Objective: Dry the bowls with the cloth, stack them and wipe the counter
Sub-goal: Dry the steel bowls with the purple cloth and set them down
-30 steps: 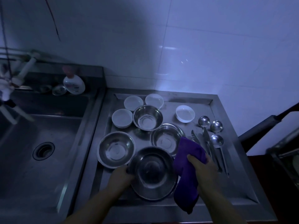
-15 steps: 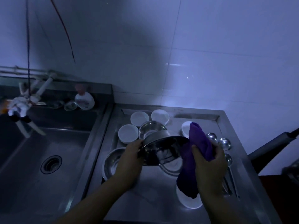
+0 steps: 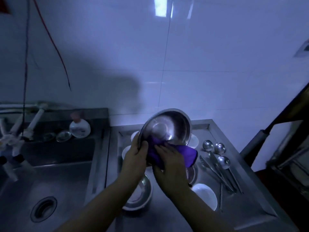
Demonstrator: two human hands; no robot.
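Kitchen: steel sink [image 3: 50, 178], tiled wall [image 3: 217, 64]

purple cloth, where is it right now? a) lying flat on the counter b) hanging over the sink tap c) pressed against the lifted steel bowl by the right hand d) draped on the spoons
c: the right hand presses the purple cloth against the steel bowl, which the left hand holds tilted above the counter.
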